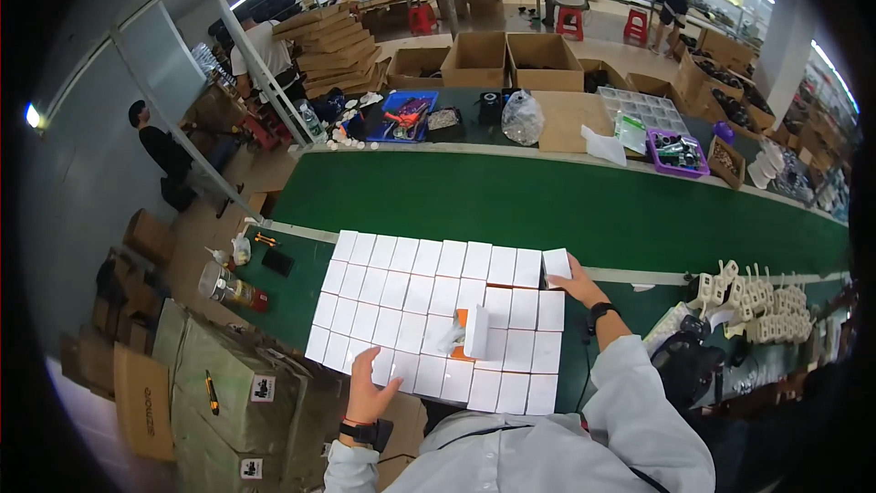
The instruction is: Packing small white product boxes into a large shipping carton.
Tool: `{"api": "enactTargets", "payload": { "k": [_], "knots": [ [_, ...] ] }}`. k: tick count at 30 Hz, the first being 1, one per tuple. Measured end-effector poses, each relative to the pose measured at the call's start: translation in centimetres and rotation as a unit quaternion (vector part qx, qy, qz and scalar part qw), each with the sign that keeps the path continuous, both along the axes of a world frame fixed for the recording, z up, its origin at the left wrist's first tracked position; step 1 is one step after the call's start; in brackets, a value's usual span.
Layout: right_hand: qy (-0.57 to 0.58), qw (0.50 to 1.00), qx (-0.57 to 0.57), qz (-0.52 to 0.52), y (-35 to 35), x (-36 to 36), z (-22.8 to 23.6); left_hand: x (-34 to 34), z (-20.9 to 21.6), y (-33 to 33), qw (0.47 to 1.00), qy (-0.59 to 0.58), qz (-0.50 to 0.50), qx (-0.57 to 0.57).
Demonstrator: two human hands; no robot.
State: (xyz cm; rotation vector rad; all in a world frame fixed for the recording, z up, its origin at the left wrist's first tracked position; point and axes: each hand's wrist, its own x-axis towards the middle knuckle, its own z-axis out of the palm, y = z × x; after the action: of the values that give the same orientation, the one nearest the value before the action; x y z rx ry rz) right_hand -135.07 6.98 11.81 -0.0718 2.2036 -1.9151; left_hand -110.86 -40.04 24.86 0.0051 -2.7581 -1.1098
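Observation:
Many small white boxes [377, 288] stand packed in rows before me. My right hand [577, 285] is at the far right corner of the block, its fingers closed on the side of one white box [555, 263]. This box sits slightly raised and turned against its neighbours. At the near left edge, my left hand [369, 390] is beside the front row with thumb and fingers spread, holding nothing. Among the boxes, an opened box [475, 332] with an orange inside stands up, with a clear plastic bag [451, 338] showing at its left.
A green conveyor belt [511, 196] runs beyond the boxes. White power strips [776, 315] are heaped at the right. A jar [233, 290] and a dark phone-like slab [277, 261] lie left. Across the belt are a purple basket [677, 153], a blue tray [401, 116] and cartons [543, 62]. Other people work farther off.

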Motion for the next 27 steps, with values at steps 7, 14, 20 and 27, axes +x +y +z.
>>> {"api": "enactTargets", "payload": {
  "k": [7, 14, 20, 27],
  "knots": [
    [-0.065, 0.997, -0.013, -0.034, 0.0, 1.5, -1.8, 1.6, -5.3, 3.5, 0.979, -0.143, -0.011, 0.144],
    [0.004, 0.971, 0.168, -0.169, 6.7, 6.5, -6.4, -1.3, -6.1, 8.8, 0.99, -0.068, -0.119, 0.007],
    [-0.042, 0.981, 0.073, -0.177, 6.5, 20.3, -3.5, 1.9, -5.8, 6.2, 0.958, -0.079, -0.088, -0.262],
    [0.017, 0.976, 0.208, -0.06, -5.5, 32.5, 1.5, 2.8, -6.7, 5.7, 0.941, -0.021, -0.244, -0.232]
  ]
}}
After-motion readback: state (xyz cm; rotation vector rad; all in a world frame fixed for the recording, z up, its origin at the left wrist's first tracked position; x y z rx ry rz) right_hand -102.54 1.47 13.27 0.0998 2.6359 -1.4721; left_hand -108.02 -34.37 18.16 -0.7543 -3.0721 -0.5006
